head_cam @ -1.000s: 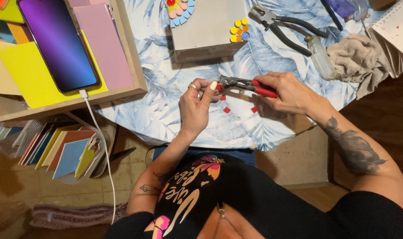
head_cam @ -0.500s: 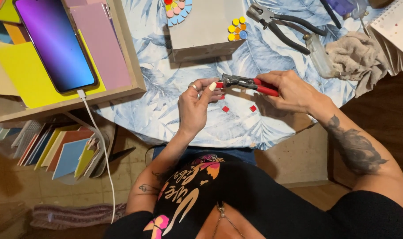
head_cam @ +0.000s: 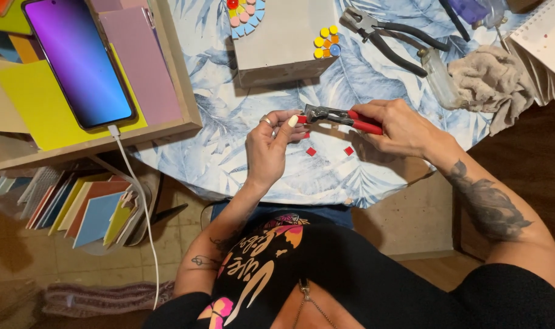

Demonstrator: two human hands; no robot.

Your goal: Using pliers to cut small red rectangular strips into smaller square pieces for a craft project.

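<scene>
Unmoved, both hands (head_cam: 338, 131) keep red-handled nippers (head_cam: 341, 117) on red tile (head_cam: 302, 119).

The left hand (head_cam: 271, 146) pinches a tiny red piece (head_cam: 302, 119), mostly hidden behind its fingertips. The right hand (head_cam: 399, 127) covers the red handles (head_cam: 365, 125) under its fingers.

Phone (head_cam: 79, 61) left of pliers (head_cam: 384, 33)

one screen: a rectangular phone (head_cam: 79, 61) glowing purple-to-blue, lying tilted on coloured sheets in the wooden tray (head_cam: 186, 116), upper left.
</scene>
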